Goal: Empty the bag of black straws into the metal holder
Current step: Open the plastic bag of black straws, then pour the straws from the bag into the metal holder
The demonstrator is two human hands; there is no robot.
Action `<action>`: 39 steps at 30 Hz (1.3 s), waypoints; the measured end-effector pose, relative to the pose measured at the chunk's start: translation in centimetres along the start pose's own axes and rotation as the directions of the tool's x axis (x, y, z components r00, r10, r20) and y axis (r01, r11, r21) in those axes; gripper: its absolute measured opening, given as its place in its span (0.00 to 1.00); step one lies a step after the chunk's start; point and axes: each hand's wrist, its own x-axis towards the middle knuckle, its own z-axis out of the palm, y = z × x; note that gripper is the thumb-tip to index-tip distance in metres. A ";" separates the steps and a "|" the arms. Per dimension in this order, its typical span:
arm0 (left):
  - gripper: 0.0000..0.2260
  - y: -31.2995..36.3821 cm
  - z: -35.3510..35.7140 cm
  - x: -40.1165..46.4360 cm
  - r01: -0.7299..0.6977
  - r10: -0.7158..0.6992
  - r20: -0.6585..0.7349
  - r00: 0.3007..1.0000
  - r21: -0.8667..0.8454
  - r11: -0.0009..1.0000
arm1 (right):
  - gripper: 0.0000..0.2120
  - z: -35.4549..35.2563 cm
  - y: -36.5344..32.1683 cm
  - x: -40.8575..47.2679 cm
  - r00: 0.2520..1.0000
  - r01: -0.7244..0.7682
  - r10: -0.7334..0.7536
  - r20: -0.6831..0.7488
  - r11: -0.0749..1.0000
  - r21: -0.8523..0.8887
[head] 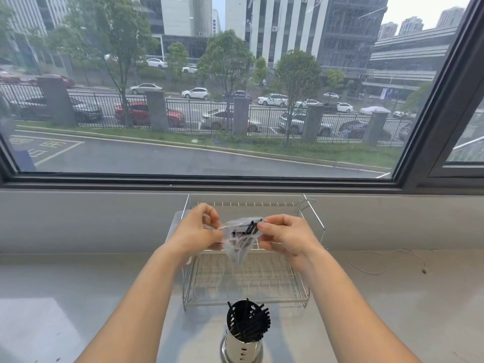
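Observation:
A clear plastic bag hangs in the air above the wire rack, with a few black straws still inside near its top. My left hand pinches the bag's left edge. My right hand grips its right edge by the straw ends. Below, at the near edge of the counter, stands the perforated metal holder, upright, with several black straws leaning in it.
A wire dish rack on a pale tray stands on the grey counter just behind the holder. A thin white cable lies at the right. A large window rises behind the sill.

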 end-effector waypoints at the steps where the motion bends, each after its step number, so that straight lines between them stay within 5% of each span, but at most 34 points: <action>1: 0.13 -0.2 0.0 0.1 -0.015 0.018 -0.029 0.999 0.093 0.996 | 0.08 -0.3 0.1 0.2 1.000 -0.012 0.012 -0.013 1.000 0.003; 5: 0.12 -0.2 0.6 0.7 -0.082 0.134 -0.106 0.985 0.392 0.916 | 0.07 0.1 0.9 0.9 0.999 -0.019 0.018 -0.037 0.999 -0.029; 12: 0.04 -0.2 2.0 1.1 -0.124 0.133 -0.114 0.985 0.089 0.988 | 0.09 -0.5 0.8 1.1 0.994 -0.077 0.072 0.080 0.995 0.056; 14: 0.11 -0.7 2.2 0.9 -0.144 0.142 -0.025 0.990 -0.136 0.980 | 0.07 -0.8 0.6 1.0 0.989 -0.130 0.119 0.084 0.982 0.137; 17: 0.36 -2.6 2.1 0.8 -0.124 0.156 0.072 0.985 -0.332 0.935 | 0.08 -1.7 0.2 1.0 0.977 -0.206 0.184 0.105 0.943 0.262; 22: 0.51 -3.6 4.2 0.7 -0.074 0.054 0.257 0.965 0.069 0.995 | 0.09 -2.1 -1.3 0.9 0.968 -0.233 0.182 0.175 0.910 0.344; 26: 0.35 -3.6 6.8 1.2 -0.083 0.085 0.044 0.995 -0.058 0.995 | 0.08 -1.5 -1.7 0.7 0.970 -0.154 0.086 0.229 0.942 0.299; 29: 0.22 -3.8 8.3 1.1 -0.079 0.083 0.019 0.996 -0.154 0.985 | 0.10 -2.0 -0.4 0.7 0.971 -0.124 0.063 0.232 0.958 0.260; 33: 0.13 -5.2 9.9 1.3 -0.025 0.017 -0.029 0.999 -0.318 0.948 | 0.20 -3.8 3.2 1.5 0.982 -0.186 0.168 0.090 0.949 0.255; 36: 0.11 -6.3 11.1 1.3 0.057 -0.081 -0.026 0.996 -0.497 0.866 | 0.34 -5.5 7.2 2.1 0.964 -0.255 0.259 -0.062 0.965 0.056; 39: 0.08 -6.6 12.0 0.9 0.074 -0.095 0.002 0.995 -0.647 0.759 | 0.42 -6.7 10.6 1.5 0.921 -0.389 0.388 -0.037 0.921 -0.030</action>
